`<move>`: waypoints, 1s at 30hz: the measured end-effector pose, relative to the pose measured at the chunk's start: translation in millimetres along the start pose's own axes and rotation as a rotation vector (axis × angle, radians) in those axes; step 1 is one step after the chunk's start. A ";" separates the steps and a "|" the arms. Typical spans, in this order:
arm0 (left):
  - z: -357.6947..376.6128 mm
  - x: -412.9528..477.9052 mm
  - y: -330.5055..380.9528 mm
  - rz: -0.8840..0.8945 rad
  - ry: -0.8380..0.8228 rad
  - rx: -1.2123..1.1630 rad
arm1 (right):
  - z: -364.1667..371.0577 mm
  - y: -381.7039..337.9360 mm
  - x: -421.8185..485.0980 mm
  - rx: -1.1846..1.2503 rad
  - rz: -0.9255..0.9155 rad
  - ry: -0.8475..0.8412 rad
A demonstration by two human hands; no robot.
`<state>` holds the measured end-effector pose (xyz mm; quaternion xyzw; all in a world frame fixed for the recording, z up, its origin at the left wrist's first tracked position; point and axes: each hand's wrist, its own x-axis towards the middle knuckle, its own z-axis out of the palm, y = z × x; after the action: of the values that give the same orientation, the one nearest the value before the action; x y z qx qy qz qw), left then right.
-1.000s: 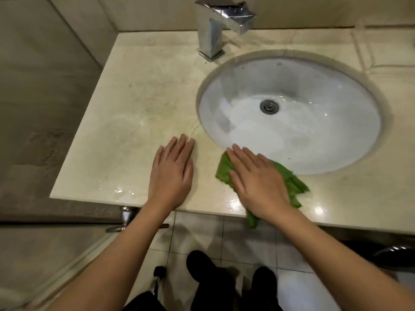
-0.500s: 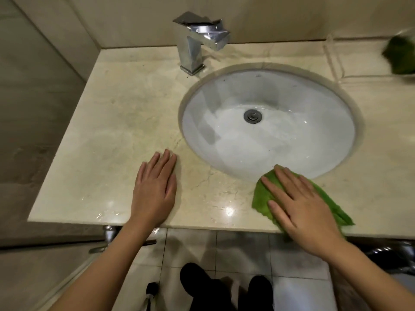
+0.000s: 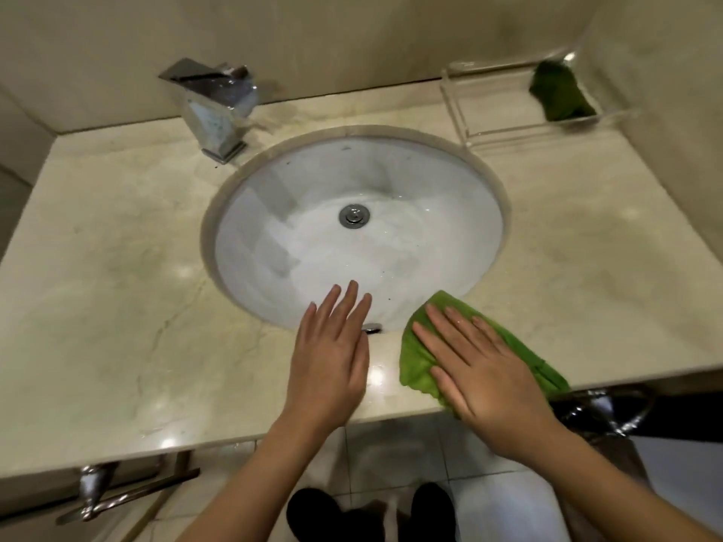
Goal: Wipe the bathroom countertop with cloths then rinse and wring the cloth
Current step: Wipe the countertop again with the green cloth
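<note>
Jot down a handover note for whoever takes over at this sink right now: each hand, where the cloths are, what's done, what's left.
Left hand: open, holding nothing, fingers out over the near rim of the white oval sink basin.
Right hand: open, pressed flat on the light green cloth on the beige marble countertop, front right of the basin.
A dark green cloth lies in the clear acrylic tray, back right.
Done: wiping begun; front strip looks wet.
Left: probably the rest of the countertop, then rinse and wring the cloth; no water shows at the chrome square faucet.
</note>
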<state>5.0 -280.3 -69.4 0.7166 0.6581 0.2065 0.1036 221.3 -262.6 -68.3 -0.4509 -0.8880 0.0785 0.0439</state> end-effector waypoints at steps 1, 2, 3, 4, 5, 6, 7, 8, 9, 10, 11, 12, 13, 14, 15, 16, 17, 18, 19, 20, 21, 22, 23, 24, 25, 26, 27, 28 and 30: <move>3.1 2.3 6.0 0.003 -0.002 -0.003 | -1.5 12.6 -4.7 -0.006 0.021 0.011; 5.7 5.0 12.2 0.004 -0.003 -0.009 | -3.3 25.3 -9.3 -0.011 0.047 0.021; 8.5 8.2 18.6 0.008 -0.003 -0.017 | -5.4 37.8 -13.9 -0.017 0.076 0.025; 11.4 12.0 25.7 0.018 -0.005 -0.024 | -8.1 49.9 -18.4 -0.025 0.109 0.026; 14.7 16.1 32.9 0.033 -0.009 -0.027 | -10.4 60.8 -22.1 -0.034 0.142 0.026; 19.2 21.7 42.1 0.058 -0.017 -0.027 | -13.5 72.1 -26.2 -0.044 0.177 0.028; 24.0 27.4 50.7 0.086 -0.027 -0.026 | -16.4 82.1 -28.6 -0.053 0.210 0.027; 29.1 33.6 59.7 0.113 -0.036 -0.029 | -19.2 91.0 -30.1 -0.062 0.240 0.024; 35.1 40.7 70.0 0.132 -0.046 -0.043 | -21.6 100.2 -31.3 -0.072 0.270 0.019; 41.5 47.9 79.7 0.143 -0.055 -0.058 | -22.9 108.4 -30.9 -0.079 0.297 0.016; 47.6 55.2 88.9 0.146 -0.065 -0.067 | -23.0 116.2 -29.2 -0.084 0.323 0.021; 53.5 63.1 97.8 0.144 -0.073 -0.067 | -22.9 123.7 -25.8 -0.086 0.350 0.035; 58.5 71.7 105.7 0.139 -0.078 -0.066 | -23.1 131.1 -21.6 -0.084 0.377 0.055; 63.0 80.6 112.2 0.134 -0.081 -0.064 | -23.7 137.7 -16.7 -0.080 0.407 0.071; 66.9 88.8 117.5 0.133 -0.085 -0.053 | -24.3 143.8 -11.9 -0.073 0.436 0.076; 70.4 95.9 121.5 0.144 -0.093 -0.033 | -25.3 149.1 -8.0 -0.063 0.458 0.077; 74.2 101.1 123.9 0.166 -0.109 -0.011 | -26.5 153.4 -6.6 -0.054 0.469 0.079; 77.1 103.9 124.7 0.189 -0.132 0.005 | -27.8 156.8 -8.2 -0.050 0.470 0.083; 79.8 105.0 124.3 0.201 -0.150 0.013 | -28.8 159.3 -13.2 -0.052 0.463 0.086; 82.0 105.0 122.8 0.200 -0.156 0.017 | -29.6 161.5 -20.9 -0.058 0.456 0.087; 83.0 104.2 121.2 0.189 -0.156 0.021 | -29.9 163.6 -30.6 -0.064 0.453 0.086; 83.1 103.1 119.8 0.180 -0.157 0.024 | -29.9 165.6 -40.3 -0.066 0.458 0.087; 82.3 102.6 119.0 0.182 -0.160 0.026 | -30.5 167.9 -48.9 -0.063 0.469 0.091; 81.1 102.7 119.1 0.190 -0.168 0.027 | -31.5 170.3 -54.7 -0.054 0.480 0.096; 79.3 103.2 119.6 0.200 -0.180 0.029 | -32.2 173.2 -57.9 -0.048 0.484 0.103; 77.5 104.3 120.2 0.212 -0.191 0.031 | -32.2 176.8 -57.5 -0.046 0.486 0.106; 75.8 106.1 121.3 0.223 -0.196 0.029 | -32.0 181.5 -54.0 -0.049 0.491 0.106; 74.2 109.5 123.7 0.235 -0.200 0.017 | -31.9 186.7 -47.5 -0.058 0.504 0.103; 72.8 122.8 132.8 0.258 -0.195 -0.032 | -31.7 197.9 -27.8 -0.077 0.537 0.113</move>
<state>162.0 -165.1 -59.0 0.8102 0.5439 0.1582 0.1509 399.6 -166.9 -72.7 -0.6750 -0.7353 0.0283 0.0539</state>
